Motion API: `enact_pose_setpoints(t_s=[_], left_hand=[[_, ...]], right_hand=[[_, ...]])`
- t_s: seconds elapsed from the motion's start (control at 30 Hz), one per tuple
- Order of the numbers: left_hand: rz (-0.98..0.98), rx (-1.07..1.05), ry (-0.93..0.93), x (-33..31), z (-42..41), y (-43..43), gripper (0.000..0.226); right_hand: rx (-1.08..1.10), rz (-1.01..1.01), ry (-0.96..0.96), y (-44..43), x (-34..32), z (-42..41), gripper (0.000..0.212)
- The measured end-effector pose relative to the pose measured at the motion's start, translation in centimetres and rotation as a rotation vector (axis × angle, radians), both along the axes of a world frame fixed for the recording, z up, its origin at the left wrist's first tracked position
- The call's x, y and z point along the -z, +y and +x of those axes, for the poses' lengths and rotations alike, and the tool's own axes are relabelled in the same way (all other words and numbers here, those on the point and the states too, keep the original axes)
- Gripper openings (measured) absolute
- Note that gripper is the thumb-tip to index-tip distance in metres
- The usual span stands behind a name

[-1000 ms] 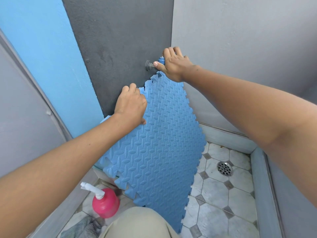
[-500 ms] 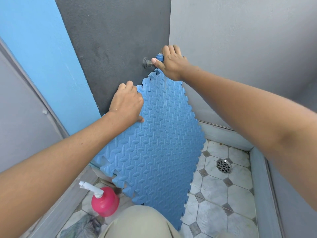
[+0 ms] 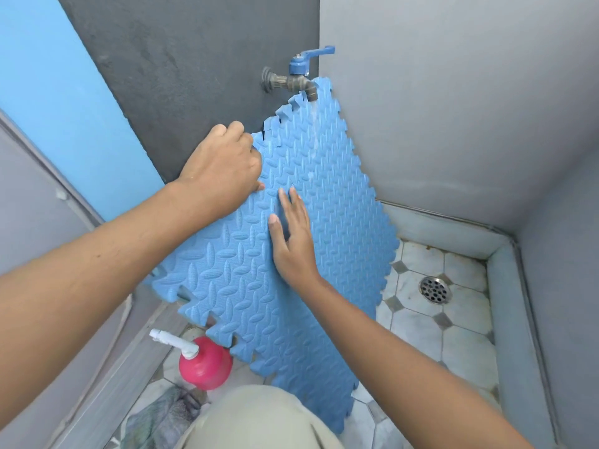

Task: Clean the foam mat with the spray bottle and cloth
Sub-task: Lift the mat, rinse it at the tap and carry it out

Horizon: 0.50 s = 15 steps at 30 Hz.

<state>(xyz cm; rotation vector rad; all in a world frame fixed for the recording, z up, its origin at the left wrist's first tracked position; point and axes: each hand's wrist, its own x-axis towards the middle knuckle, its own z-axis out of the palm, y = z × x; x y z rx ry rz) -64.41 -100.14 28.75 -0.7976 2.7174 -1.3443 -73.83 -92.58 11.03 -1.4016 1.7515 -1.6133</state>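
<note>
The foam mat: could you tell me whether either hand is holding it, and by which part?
The left hand grips the foam mat by its upper left toothed edge. The right hand only lies flat on its face, gripping nothing.

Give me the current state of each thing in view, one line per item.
Tap: running, thin stream falling onto the mat.
Foam mat: held upright under the tap, wet streak down its face.
Left hand: gripping the mat's upper left edge.
Right hand: open, palm flat on the mat's face.
Spray bottle: standing on the floor, untouched.
Cloth: crumpled on the floor.
Drain: uncovered.
</note>
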Motion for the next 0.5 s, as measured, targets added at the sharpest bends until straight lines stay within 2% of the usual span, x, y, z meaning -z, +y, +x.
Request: enact_pose_setpoints(t_s=[0.1,0.2,0.27,0.37,0.43,0.5], left_hand=[[0.001,0.018,0.025,0.1,0.1,-0.3,0.049],[0.001,0.042,0.033,0.2,0.0,-0.4,0.050],[0.002,0.045,0.030,0.1,0.1,-0.3,0.049],[-0.012,0.056,0.023,0.1,0.2,-0.3,0.049],[-0.022,0.064,0.017,0.2,0.2,-0.4,0.049],[-0.032,0.066,0.015,0.2,0.2,-0.4,0.049]], right_hand=[[-0.151,-0.115,0.241,3.7,2.3,0.9,0.057],[-0.144,-0.024,0.322,3.8,5.4,-1.1,0.062],[-0.015,0.136,0.213,3.2,8.1,-3.3,0.063],[0.186,0.451,-0.100,2.7,11.3,-6.6,0.062],[0.198,0.535,-0.153,2.8,11.9,-7.7,0.061],[0.209,0.536,-0.183,2.5,10.9,-7.6,0.061]])
